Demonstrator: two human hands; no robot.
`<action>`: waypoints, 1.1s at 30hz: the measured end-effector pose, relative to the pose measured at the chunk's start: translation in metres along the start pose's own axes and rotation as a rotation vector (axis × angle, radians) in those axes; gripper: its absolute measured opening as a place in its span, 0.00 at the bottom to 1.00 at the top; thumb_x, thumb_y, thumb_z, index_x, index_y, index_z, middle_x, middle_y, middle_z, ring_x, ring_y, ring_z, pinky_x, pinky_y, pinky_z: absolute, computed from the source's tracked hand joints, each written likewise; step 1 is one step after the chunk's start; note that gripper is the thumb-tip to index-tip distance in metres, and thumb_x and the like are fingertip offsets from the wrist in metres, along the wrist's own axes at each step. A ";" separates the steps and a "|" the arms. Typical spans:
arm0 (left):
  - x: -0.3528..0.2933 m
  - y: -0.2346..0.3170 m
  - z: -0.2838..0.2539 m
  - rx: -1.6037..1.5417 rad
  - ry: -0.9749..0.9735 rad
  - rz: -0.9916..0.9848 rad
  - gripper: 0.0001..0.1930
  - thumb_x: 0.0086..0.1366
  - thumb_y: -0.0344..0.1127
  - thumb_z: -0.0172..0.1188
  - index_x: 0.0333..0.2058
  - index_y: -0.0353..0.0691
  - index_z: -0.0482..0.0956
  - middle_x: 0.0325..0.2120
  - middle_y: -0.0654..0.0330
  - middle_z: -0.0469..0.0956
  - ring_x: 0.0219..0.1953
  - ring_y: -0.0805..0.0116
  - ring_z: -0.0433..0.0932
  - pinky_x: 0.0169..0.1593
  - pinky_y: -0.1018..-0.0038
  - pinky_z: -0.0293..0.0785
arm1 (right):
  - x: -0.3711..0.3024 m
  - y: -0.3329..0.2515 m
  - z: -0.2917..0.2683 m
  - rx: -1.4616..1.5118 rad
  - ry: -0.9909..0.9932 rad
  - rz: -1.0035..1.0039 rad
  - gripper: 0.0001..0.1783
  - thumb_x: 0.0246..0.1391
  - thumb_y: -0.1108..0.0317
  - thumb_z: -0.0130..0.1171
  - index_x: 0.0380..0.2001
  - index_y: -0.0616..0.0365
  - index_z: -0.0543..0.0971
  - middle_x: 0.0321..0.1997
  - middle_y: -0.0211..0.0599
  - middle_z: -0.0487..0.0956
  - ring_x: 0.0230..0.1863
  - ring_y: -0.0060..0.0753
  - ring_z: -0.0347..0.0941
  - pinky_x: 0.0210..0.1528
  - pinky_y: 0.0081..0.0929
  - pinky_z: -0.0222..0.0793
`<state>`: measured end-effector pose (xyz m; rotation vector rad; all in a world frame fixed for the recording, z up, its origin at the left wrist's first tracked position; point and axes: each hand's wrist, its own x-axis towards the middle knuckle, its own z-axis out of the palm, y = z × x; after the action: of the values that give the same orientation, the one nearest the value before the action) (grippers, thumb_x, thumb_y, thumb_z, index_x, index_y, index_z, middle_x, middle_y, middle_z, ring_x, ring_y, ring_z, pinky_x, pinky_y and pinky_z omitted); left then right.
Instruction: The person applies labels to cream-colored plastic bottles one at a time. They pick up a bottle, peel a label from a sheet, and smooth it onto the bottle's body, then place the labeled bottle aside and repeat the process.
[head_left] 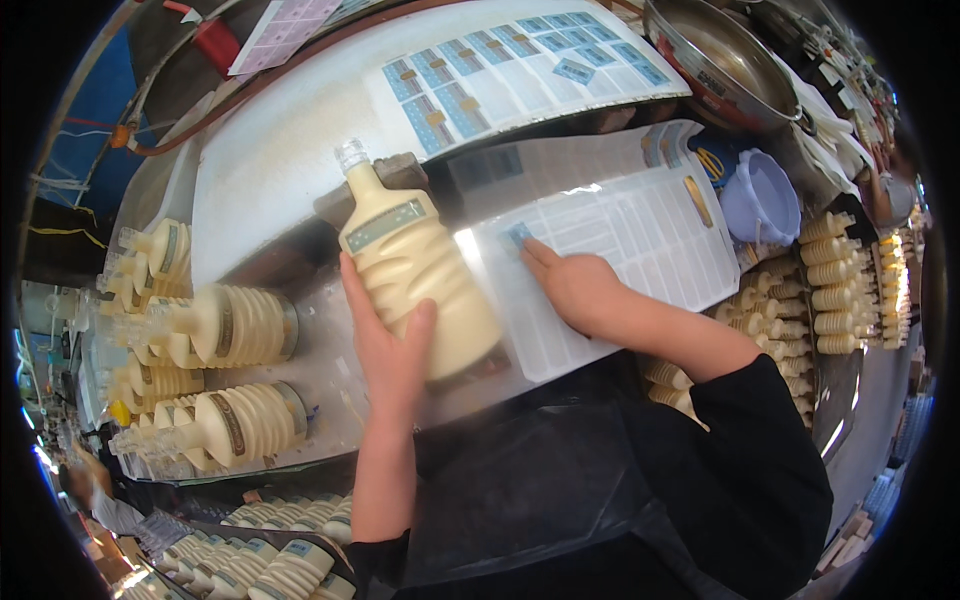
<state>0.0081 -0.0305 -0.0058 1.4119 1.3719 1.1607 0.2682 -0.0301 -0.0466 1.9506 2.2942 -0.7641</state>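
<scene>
My left hand (388,355) grips a cream bottle (425,270) by its sides, thumb on one face and fingers along the other. The bottle has a ridged, wavy body, a clear neck and a grey-blue band on its shoulder. It lies with its upper part by a dark block (400,172). To the right, my right hand (578,290) has its fingertips closed on a small blue label (518,235). That label is over a white backing sheet (640,230) of mostly bare label spaces. The thumb is largely hidden.
Several cream bottles (250,325) lie at left, more (290,570) below and at right (835,280). A sheet of blue labels (450,85) lies on the white board (270,180). A lilac bucket (760,195), yellow scissors (710,165) and metal basin (725,60) stand far right.
</scene>
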 end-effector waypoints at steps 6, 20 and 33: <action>0.003 -0.007 0.001 0.040 0.015 0.042 0.51 0.61 0.41 0.67 0.75 0.35 0.46 0.69 0.39 0.61 0.68 0.48 0.66 0.70 0.61 0.61 | -0.064 0.007 0.015 -0.120 0.155 -0.168 0.29 0.53 0.75 0.54 0.61 0.65 0.72 0.65 0.53 0.74 0.38 0.54 0.82 0.39 0.45 0.79; -0.052 -0.026 -0.004 0.030 0.174 0.066 0.28 0.68 0.36 0.60 0.63 0.32 0.67 0.59 0.49 0.68 0.61 0.58 0.69 0.66 0.62 0.64 | -0.140 0.026 0.056 -0.483 0.438 -0.309 0.26 0.51 0.66 0.62 0.55 0.63 0.79 0.64 0.49 0.77 0.22 0.30 0.77 0.26 0.27 0.74; -0.060 -0.025 -0.013 0.009 0.139 0.083 0.27 0.63 0.34 0.65 0.60 0.33 0.72 0.56 0.49 0.72 0.60 0.56 0.71 0.67 0.61 0.63 | -0.094 -0.066 -0.038 0.714 0.281 0.000 0.06 0.56 0.71 0.65 0.36 0.62 0.85 0.28 0.45 0.85 0.29 0.41 0.84 0.30 0.27 0.77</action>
<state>-0.0088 -0.0894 -0.0306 1.4289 1.4271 1.3295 0.2368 -0.1083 0.0408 2.4537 2.3728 -1.5748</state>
